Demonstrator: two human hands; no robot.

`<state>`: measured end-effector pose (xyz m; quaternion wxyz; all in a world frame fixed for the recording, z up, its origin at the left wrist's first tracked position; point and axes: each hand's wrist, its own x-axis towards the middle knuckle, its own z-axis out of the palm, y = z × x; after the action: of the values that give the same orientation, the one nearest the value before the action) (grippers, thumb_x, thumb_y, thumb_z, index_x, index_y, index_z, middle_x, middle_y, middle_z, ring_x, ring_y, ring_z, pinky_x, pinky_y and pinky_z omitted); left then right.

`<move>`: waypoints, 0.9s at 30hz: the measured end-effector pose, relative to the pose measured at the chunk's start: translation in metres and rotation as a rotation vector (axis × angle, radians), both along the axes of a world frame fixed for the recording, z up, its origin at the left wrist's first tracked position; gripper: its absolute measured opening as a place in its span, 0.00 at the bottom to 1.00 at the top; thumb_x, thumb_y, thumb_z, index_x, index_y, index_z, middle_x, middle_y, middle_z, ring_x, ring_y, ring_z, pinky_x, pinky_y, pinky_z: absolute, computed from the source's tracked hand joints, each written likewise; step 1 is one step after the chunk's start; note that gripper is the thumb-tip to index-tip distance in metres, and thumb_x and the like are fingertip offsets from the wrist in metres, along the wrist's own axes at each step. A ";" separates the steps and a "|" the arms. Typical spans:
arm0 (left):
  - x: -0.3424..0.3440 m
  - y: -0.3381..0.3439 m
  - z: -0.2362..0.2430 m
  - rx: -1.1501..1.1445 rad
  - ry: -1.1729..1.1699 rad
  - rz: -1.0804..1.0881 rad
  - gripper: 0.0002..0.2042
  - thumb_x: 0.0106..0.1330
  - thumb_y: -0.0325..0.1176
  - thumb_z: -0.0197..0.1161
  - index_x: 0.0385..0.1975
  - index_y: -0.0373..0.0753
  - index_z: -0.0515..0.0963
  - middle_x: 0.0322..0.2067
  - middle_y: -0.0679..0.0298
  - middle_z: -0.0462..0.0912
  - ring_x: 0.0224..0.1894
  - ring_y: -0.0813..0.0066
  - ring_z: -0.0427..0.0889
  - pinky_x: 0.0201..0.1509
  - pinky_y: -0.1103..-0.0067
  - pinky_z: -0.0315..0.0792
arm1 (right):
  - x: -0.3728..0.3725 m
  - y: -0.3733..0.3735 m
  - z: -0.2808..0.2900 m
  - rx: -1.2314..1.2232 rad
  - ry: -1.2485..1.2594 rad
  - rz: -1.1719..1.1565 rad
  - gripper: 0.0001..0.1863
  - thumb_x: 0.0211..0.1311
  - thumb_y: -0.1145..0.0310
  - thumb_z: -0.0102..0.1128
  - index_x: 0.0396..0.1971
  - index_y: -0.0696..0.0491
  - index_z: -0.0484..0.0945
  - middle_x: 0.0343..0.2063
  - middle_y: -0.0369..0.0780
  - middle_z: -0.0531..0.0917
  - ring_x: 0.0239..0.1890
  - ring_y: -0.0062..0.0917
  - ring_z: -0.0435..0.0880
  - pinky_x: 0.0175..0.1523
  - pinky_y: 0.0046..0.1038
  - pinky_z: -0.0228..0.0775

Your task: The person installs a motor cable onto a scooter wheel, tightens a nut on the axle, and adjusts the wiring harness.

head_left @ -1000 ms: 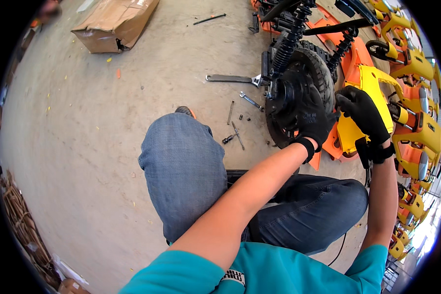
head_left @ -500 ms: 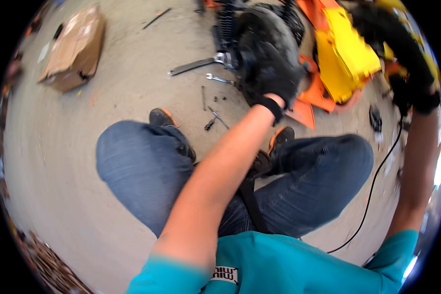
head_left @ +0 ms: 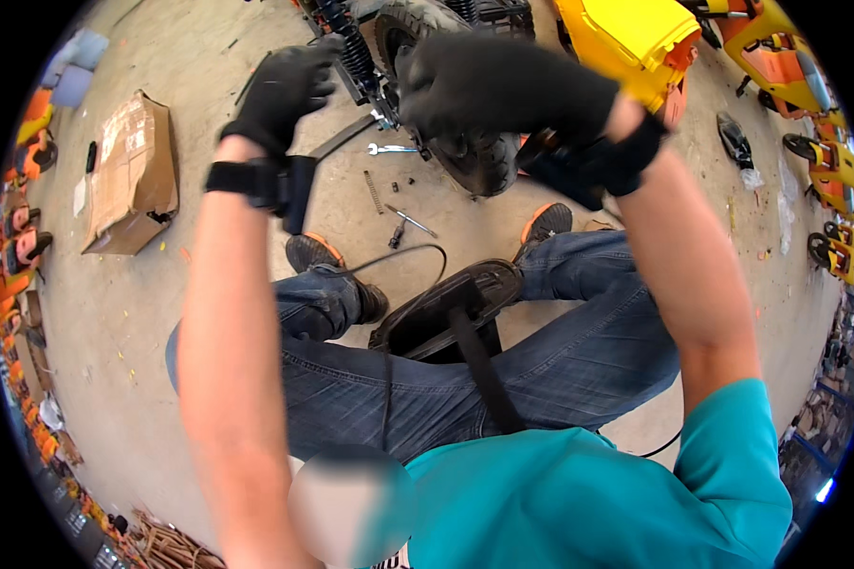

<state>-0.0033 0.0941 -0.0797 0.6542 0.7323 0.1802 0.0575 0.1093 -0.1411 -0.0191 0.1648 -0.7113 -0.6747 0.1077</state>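
Note:
Both my hands wear black gloves and are raised in front of me, above the floor. My left hand (head_left: 280,90) has its fingers loosely curled and holds nothing; the wrist strap (head_left: 289,190) of its glove hangs undone. My right hand (head_left: 503,85) is blurred and bunched into a fist, with nothing visible in it. Just behind and below my right hand is a small black wheel with a knobbly tyre (head_left: 470,156). A coil spring shock (head_left: 346,43) stands to the wheel's left. A yellow body panel (head_left: 636,38) lies beyond my right wrist.
I sit on a low black seat (head_left: 446,303) with a cable looping past it. On the concrete floor lie a spanner (head_left: 389,149), a screwdriver (head_left: 403,223) and small bolts. A cardboard box (head_left: 133,175) is at the left. Orange and yellow parts (head_left: 797,66) are stacked at the right.
My left hand has come off the wheel and risen up to the left. My right hand has swung in from the yellow panel to the middle. The view has tilted further down.

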 end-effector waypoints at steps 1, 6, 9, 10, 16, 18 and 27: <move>-0.012 0.010 0.022 0.056 0.130 0.101 0.21 0.65 0.50 0.63 0.43 0.35 0.77 0.34 0.64 0.79 0.35 0.78 0.78 0.39 0.82 0.73 | -0.032 0.014 -0.011 -0.113 0.081 -0.211 0.15 0.59 0.60 0.59 0.34 0.58 0.82 0.34 0.49 0.84 0.37 0.40 0.85 0.43 0.38 0.76; -0.047 0.025 0.083 0.300 0.134 0.181 0.21 0.66 0.48 0.63 0.50 0.39 0.76 0.40 0.70 0.79 0.40 0.80 0.79 0.47 0.82 0.72 | -0.078 0.047 -0.153 -0.258 0.333 -0.181 0.15 0.59 0.60 0.54 0.30 0.57 0.82 0.31 0.51 0.84 0.36 0.46 0.83 0.44 0.42 0.75; -0.046 0.006 0.084 0.292 0.071 0.186 0.21 0.67 0.45 0.63 0.51 0.36 0.76 0.40 0.69 0.80 0.39 0.80 0.79 0.46 0.82 0.72 | -0.092 0.045 -0.286 -0.359 0.405 -0.307 0.16 0.59 0.58 0.53 0.33 0.55 0.83 0.35 0.52 0.83 0.41 0.47 0.83 0.48 0.44 0.74; -0.045 0.003 0.086 0.379 0.056 0.193 0.20 0.67 0.44 0.63 0.52 0.36 0.75 0.40 0.68 0.80 0.39 0.80 0.79 0.46 0.81 0.72 | -0.098 0.041 -0.320 -0.429 0.427 -0.293 0.17 0.60 0.56 0.53 0.37 0.54 0.82 0.37 0.52 0.83 0.43 0.47 0.82 0.50 0.43 0.73; -0.048 -0.020 0.070 0.693 -0.079 0.215 0.22 0.64 0.44 0.66 0.51 0.36 0.75 0.35 0.57 0.80 0.38 0.70 0.80 0.43 0.76 0.75 | -0.157 0.030 -0.379 -0.584 0.447 -0.436 0.21 0.60 0.54 0.54 0.49 0.51 0.77 0.41 0.51 0.83 0.46 0.47 0.82 0.53 0.42 0.72; -0.047 -0.030 0.067 0.805 -0.213 0.194 0.22 0.63 0.44 0.66 0.51 0.35 0.74 0.37 0.52 0.79 0.39 0.62 0.81 0.44 0.71 0.76 | -0.165 0.040 -0.374 -0.618 0.396 -0.430 0.20 0.59 0.57 0.55 0.47 0.52 0.77 0.40 0.51 0.84 0.45 0.47 0.83 0.51 0.43 0.73; -0.047 -0.052 0.087 0.767 -0.025 0.170 0.23 0.62 0.44 0.64 0.47 0.31 0.73 0.38 0.46 0.78 0.42 0.49 0.81 0.46 0.64 0.76 | -0.188 0.026 -0.403 -0.321 0.464 -0.448 0.15 0.47 0.70 0.56 0.36 0.60 0.77 0.33 0.55 0.83 0.39 0.50 0.83 0.46 0.44 0.76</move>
<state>-0.0499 0.0426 0.0074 0.3282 0.9052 0.1976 0.1837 -0.0784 -0.1153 -0.4222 0.2193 -0.8150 -0.4210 0.3323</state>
